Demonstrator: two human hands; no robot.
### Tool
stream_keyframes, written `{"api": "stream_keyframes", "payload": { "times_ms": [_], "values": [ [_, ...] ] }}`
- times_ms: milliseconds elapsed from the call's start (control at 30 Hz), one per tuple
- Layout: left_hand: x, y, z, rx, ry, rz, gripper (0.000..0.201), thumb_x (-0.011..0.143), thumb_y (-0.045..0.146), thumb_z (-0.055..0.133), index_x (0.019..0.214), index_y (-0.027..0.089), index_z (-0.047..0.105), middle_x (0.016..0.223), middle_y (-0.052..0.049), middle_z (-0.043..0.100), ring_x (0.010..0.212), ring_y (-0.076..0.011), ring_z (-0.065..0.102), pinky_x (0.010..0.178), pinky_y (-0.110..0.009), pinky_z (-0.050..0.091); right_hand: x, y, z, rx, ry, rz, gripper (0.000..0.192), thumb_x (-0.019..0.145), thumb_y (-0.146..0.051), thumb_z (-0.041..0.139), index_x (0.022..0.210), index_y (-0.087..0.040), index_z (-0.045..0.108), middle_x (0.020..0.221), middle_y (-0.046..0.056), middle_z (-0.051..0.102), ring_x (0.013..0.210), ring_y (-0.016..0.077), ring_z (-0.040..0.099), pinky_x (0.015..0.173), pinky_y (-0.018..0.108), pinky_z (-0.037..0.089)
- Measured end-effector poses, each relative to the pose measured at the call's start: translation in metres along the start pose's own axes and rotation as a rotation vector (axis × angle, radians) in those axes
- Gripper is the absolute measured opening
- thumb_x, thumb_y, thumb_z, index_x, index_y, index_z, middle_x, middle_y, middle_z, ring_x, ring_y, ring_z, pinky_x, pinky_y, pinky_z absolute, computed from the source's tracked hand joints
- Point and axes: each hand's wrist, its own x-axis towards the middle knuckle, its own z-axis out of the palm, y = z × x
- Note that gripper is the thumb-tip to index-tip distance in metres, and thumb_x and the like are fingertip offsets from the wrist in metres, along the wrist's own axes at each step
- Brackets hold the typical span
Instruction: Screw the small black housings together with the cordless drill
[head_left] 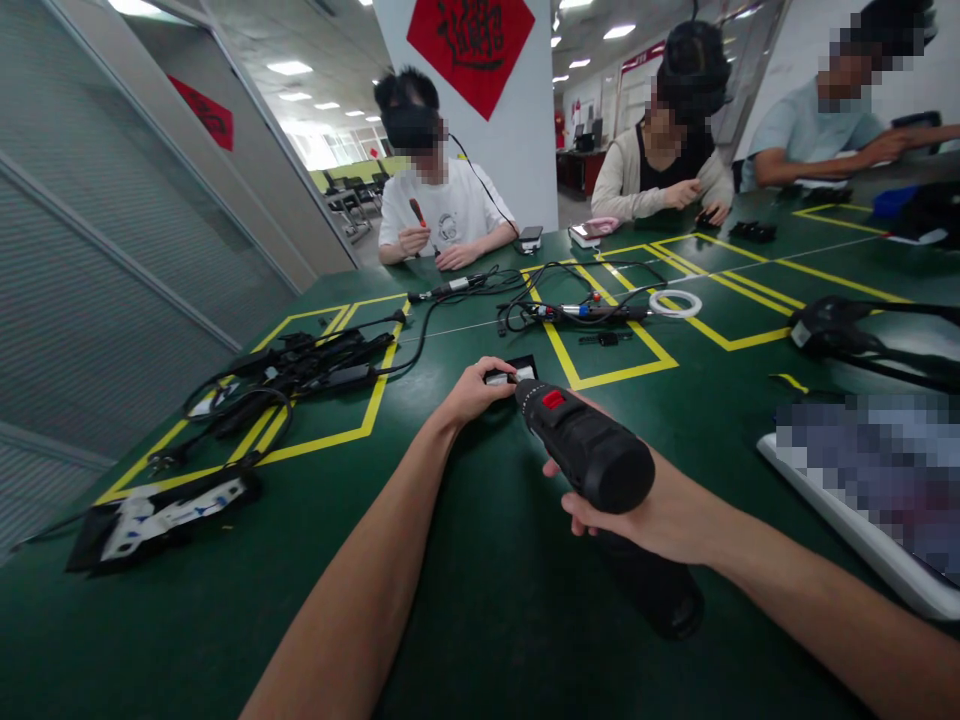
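My right hand (664,515) is wrapped round the grip of a black cordless drill (585,440) with a red switch on top. The drill points forward and away from me, its front end beside the fingertips of my left hand (480,390). Those fingers are closed on a small black part with a light, shiny face (528,371), low over the green table. The drill's body hides its tip from me, so I cannot tell whether a bit touches the part.
Yellow tape marks the green table (480,600). Black cables and adapters (315,370) lie left, near a white-and-black bracket (172,515). Cabled tools (577,312) and a white ring (675,303) lie ahead. A tablet-like device (832,530) is at right. Several people sit opposite, one holding a screwdriver (418,212).
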Motion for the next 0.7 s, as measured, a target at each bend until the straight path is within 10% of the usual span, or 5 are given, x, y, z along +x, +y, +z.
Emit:
{"api": "stream_keyframes", "payload": {
  "times_ms": [700],
  "values": [
    [0.004, -0.01, 0.002, -0.078, 0.129, -0.037, 0.028, 0.065, 0.035, 0.068, 0.088, 0.02, 0.067, 0.1, -0.003, 0.062, 0.098, -0.0198, 0.056, 0.091, -0.033, 0.042, 0.013, -0.007, -0.002, -0.098, 0.031, -0.021, 0.084, 0.073, -0.014, 0.066, 0.144, -0.027, 0.022, 0.08, -0.002, 0.06, 0.056, 0.0132, 0.06, 0.053, 0.026, 0.051]
  ]
}}
